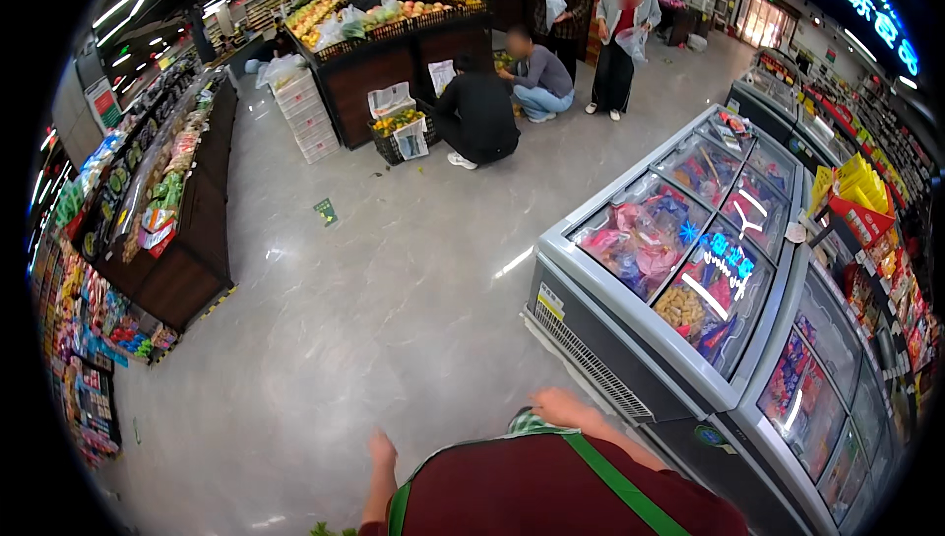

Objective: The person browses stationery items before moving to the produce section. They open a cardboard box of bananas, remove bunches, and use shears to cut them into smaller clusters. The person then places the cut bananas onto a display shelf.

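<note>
My left hand [382, 446] hangs low at my left side above the floor, blurred; its fingers are not clear. My right hand [555, 404] is in front of my body by the edge of a green-checked cloth [533, 422], and whether it grips the cloth cannot be told. Green apron straps [619, 483] cross a dark red top. Green leaves [329, 530] show at the bottom edge, left of my body; what bears them is hidden. To the right of my right hand stands a glass-topped chest freezer [642, 241] with bagged frozen goods inside.
Ahead, a person in black [480, 111] and another in grey [543, 78] crouch near a basket of orange fruit [399, 126] and a fruit stand [399, 56]. People holding plastic bags stand behind. Stacked white crates [306, 115] are beside the stand. A produce shelf [177, 241] runs along the left.
</note>
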The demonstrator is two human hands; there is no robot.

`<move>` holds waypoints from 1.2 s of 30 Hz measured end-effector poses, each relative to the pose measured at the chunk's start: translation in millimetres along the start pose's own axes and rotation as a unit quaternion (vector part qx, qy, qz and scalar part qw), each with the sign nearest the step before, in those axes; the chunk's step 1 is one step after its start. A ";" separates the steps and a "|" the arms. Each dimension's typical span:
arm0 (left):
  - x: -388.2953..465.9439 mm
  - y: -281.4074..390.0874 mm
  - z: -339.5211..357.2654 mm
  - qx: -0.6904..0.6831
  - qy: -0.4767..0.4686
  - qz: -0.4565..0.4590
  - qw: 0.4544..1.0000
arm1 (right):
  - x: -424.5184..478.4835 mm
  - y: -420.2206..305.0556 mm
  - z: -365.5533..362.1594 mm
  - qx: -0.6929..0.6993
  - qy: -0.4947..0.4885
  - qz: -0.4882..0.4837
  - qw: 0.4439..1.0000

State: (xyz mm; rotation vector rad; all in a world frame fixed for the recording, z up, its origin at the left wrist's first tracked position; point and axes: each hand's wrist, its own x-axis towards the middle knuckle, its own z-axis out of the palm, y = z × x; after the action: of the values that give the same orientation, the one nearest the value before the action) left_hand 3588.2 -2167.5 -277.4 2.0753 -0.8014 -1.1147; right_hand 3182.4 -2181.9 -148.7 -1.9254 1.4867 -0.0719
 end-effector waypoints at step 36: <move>508.5 421.8 340.2 0.336 -0.256 0.183 0.888 | 369.3 162.3 -273.3 0.092 0.108 0.252 0.957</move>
State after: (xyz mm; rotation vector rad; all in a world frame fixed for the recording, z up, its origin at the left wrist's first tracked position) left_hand 3436.0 -2891.9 -343.4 2.0008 -1.9873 -1.2958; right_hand 3053.9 -2651.7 -161.6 -1.3792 1.9987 -0.1870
